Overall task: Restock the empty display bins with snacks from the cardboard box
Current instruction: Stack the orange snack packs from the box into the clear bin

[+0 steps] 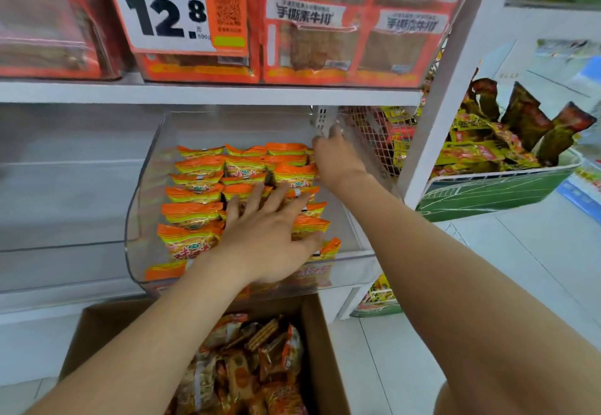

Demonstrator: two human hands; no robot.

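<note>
**Left palm flat on the packets, right hand deep in the bin's corner**

Here we are at the white shelving unit, and both arms are reaching into the clear plastic display bin on the middle level. That bin holds rows of orange-and-yellow snack packets, overlapping from back to front. The left hand lies on top of them near the front right, fingers straight and fanned out, palm pressing down and gripping nothing.

The right hand is well apart from it, up at the bin's back right corner. Its fingertips meet a white perforated divider beside a wire mesh basket. Only the back of that hand shows, so I cannot tell whether it holds anything or merely touches.

Directly below the bin sits the brown cardboard box, open at the top, with loose orange snack packets heaped inside in a jumble.

To the left of the stocked bin is another see-through bin. On the level above stand red-orange packs with clear windows, and a white-and-orange price tag reads 12.8. Off to the right, a green-fronted bin carries yellow and dark brown packets.
</note>
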